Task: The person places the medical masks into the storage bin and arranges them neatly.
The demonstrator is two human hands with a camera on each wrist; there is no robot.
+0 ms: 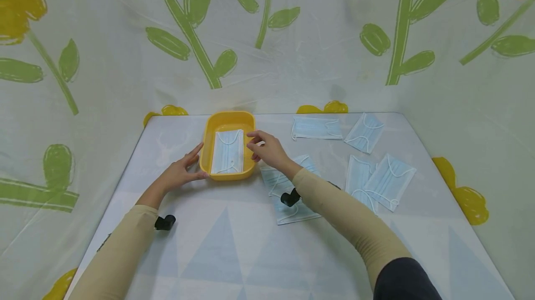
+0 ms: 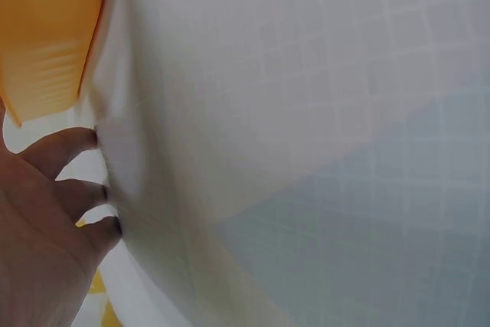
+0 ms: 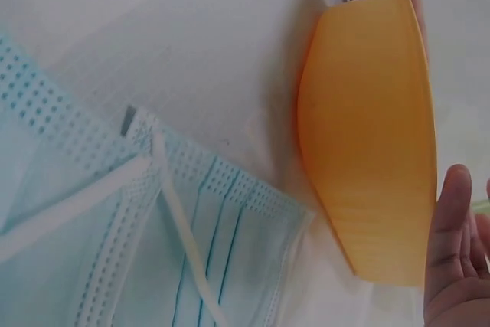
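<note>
A yellow plastic tray (image 1: pixel 231 177) stands toward the back left of the table, with a light blue face mask (image 1: pixel 227 151) lying lengthwise inside it. My left hand (image 1: pixel 177 174) rests against the tray's left side, thumb at the front left corner and fingers spread. In the left wrist view, three fingertips of the left hand (image 2: pixel 38 227) come down at the table cloth beside the tray (image 2: pixel 50 44). By the right rim hovers my right hand (image 1: pixel 269 149), its fingers loosely bent and holding nothing. Below the right forearm lie face masks (image 1: pixel 294 216), partly hidden by it.
Two overlapping masks (image 1: pixel 390 181) lie at the right. One mask (image 1: pixel 317 128) lies flat near the back edge, with another mask (image 1: pixel 364 133) slanted beside it. A flower-printed cloth (image 1: pixel 284 68) hangs behind the table.
</note>
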